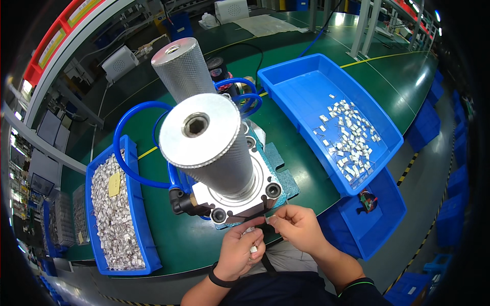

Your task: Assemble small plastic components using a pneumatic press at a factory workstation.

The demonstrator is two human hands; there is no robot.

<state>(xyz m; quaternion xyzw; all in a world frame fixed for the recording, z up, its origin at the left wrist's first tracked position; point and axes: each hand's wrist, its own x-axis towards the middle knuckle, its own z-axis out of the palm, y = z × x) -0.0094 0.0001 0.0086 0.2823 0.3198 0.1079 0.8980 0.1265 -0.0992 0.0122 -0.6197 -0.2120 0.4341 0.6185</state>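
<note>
My left hand, with a black band at its wrist, is curled around several small white components. Its extended index finger reaches toward the fingertips of my right hand. Those right fingertips are closed in a pinch on a small whitish component, partly hidden by the fingers. Both hands are at the front lower edge of a pneumatic press, whose knurled silver cylinder rises above a square metal block. The block hides whatever lies beneath it.
On the left stands a blue bin full of small white components, a yellow note on top. A blue tray at right holds a loose pile of similar parts. Below it sits another blue bin. Blue air hoses loop beside the press.
</note>
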